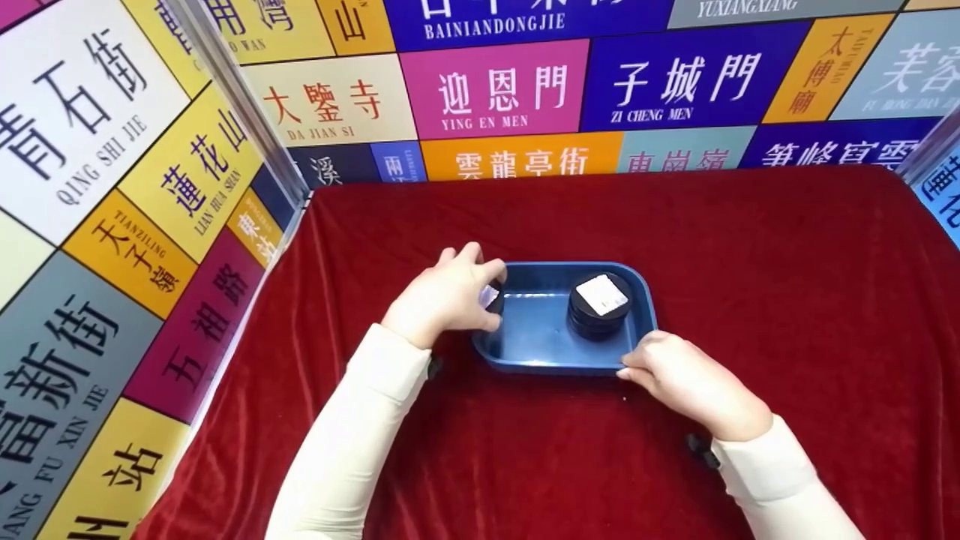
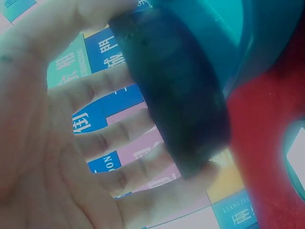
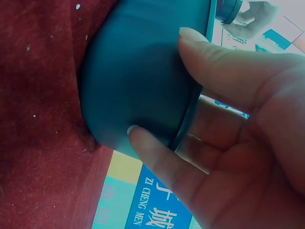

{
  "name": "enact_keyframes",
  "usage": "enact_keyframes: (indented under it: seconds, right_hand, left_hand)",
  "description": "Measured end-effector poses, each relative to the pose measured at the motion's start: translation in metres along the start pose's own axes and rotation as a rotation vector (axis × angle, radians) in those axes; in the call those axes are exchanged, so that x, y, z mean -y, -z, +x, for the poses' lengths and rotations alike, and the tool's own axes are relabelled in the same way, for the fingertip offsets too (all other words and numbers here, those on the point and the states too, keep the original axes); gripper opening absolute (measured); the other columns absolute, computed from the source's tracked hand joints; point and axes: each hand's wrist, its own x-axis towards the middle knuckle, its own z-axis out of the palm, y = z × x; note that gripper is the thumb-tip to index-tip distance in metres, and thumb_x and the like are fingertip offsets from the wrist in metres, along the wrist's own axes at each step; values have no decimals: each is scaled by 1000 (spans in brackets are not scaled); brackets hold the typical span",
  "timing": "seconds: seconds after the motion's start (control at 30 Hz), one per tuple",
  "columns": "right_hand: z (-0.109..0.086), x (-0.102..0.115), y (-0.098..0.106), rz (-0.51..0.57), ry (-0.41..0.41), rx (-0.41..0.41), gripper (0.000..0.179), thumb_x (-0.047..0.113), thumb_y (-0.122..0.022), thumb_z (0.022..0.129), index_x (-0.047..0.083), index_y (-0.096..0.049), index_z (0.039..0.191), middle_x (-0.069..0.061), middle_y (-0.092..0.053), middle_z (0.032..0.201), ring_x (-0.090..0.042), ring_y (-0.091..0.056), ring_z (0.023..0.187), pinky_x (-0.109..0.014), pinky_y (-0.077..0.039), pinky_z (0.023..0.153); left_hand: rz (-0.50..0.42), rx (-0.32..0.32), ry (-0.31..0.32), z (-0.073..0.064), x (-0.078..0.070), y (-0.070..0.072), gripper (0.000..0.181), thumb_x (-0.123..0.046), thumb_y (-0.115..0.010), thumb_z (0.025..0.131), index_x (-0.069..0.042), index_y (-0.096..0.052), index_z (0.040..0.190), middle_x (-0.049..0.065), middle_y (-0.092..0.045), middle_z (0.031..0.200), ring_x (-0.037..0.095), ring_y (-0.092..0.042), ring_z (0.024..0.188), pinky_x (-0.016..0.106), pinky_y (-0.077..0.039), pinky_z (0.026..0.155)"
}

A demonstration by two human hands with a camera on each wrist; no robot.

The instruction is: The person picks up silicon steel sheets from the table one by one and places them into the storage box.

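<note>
A blue plastic tray [image 1: 536, 334] with raised walls lies on the red cloth. Over its left end my left hand [image 1: 450, 292] holds a round black disc [image 2: 176, 90] between thumb and fingers, at the disc's edge. A white label shows on the disc in the head view, mostly covered by the hand. My right hand [image 1: 686, 375] grips the tray's front right corner, thumb and fingertips against the wall in the right wrist view. Inside the tray, toward the right end, stands a short stack of black discs [image 1: 592, 326] with a white label on top.
Dark red velvet cloth [image 1: 780, 285] covers the table around the tray. Panels with coloured street-name signs [image 1: 495, 90] stand behind and at the left. A dark round thing with a white face [image 2: 296, 155] is cut off at the left wrist view's right edge.
</note>
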Motion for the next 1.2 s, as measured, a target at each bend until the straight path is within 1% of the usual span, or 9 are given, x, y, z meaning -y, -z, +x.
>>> enact_keyframes:
  seconds: [0.13,0.3,0.6,0.77,0.93,1.1,1.2]
  right_hand:
    - [0,0,0,-6,1,3,33,10,-78,85,17,-56,61,4,-55,68,-15,-54,70,-33,-49,67]
    - [0,-1,0,-11,5,8,36,11,-78,85,18,-53,60,4,-53,67,-15,-53,70,-32,-48,67]
    - [0,-1,0,-9,1,14,30,11,-78,85,16,-58,63,3,-55,67,-16,-54,71,-34,-49,67]
    - [0,-1,0,1,-16,13,28,12,-78,86,17,-61,64,4,-56,69,-15,-55,71,-33,-49,67]
    - [0,-1,-1,17,-28,16,22,12,-78,86,17,-66,68,3,-58,70,-14,-55,72,-33,-50,67]
    - [0,-1,0,17,-20,12,22,12,-78,86,17,-66,68,4,-58,70,-14,-55,72,-32,-50,68]
    - [0,-1,-1,11,-8,7,24,11,-78,86,17,-64,66,4,-58,70,-15,-56,72,-33,-50,68]
  left_hand:
    - [4,13,-4,4,-3,-1,57,-37,-83,75,-29,-61,127,7,-49,128,26,-47,115,44,-58,85]
    - [8,11,1,8,-5,-2,57,-37,-83,74,-30,-61,126,7,-50,127,25,-47,115,43,-58,85]
    - [1,-8,-32,17,-10,-1,51,-37,-80,75,-29,-62,122,7,-50,124,28,-47,110,44,-57,83]
    - [4,8,-32,23,-15,0,53,-37,-80,74,-30,-62,124,7,-50,125,28,-47,113,43,-56,84]
    - [18,18,-35,29,-18,1,54,-37,-80,74,-31,-62,125,8,-51,126,27,-47,114,44,-56,87]
    - [11,-3,-62,34,-19,1,50,-37,-80,74,-28,-63,120,8,-51,122,28,-48,110,45,-56,87]
    - [4,-8,-65,37,-19,-1,48,-37,-80,74,-28,-63,118,7,-51,121,28,-48,109,45,-56,87]
